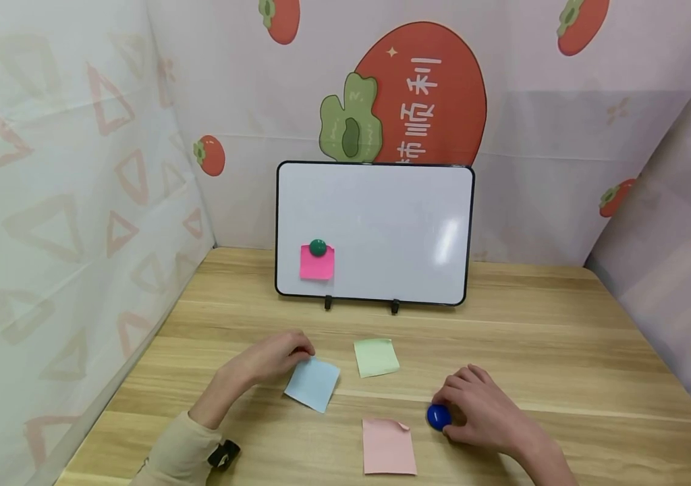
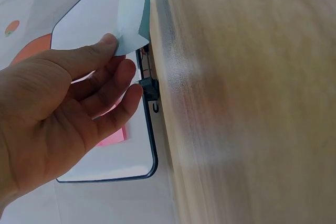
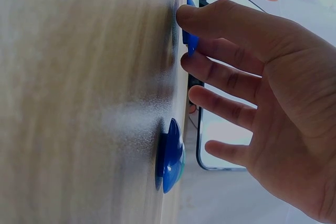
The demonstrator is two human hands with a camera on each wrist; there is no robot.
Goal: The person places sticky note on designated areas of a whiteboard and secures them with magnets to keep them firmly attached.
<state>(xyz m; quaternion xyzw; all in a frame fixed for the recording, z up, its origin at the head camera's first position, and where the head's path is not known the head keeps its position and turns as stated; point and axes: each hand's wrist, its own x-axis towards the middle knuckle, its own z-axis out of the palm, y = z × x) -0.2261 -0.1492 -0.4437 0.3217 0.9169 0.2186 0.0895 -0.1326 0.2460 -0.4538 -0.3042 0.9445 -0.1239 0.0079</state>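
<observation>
My left hand (image 1: 281, 356) pinches a light blue sticky note (image 1: 313, 385) by its upper left corner, between thumb and fingers. In the left wrist view the note (image 2: 132, 11) hangs from the thumb tip. At the right, my right hand (image 1: 482, 410) has thumb and index finger on either side of a round blue magnet (image 1: 439, 417), pinching it low over the table. A second blue magnet (image 3: 172, 156) lies on the wood under the palm in the right wrist view; the hand hides it from the head view.
A whiteboard (image 1: 376, 229) stands on small black feet at the back, with a green magnet (image 1: 318, 248) over a bright pink note (image 1: 317, 264). On the wooden table (image 1: 534, 324) lie a pale green note (image 1: 376, 358) and a pale pink note (image 1: 388, 449).
</observation>
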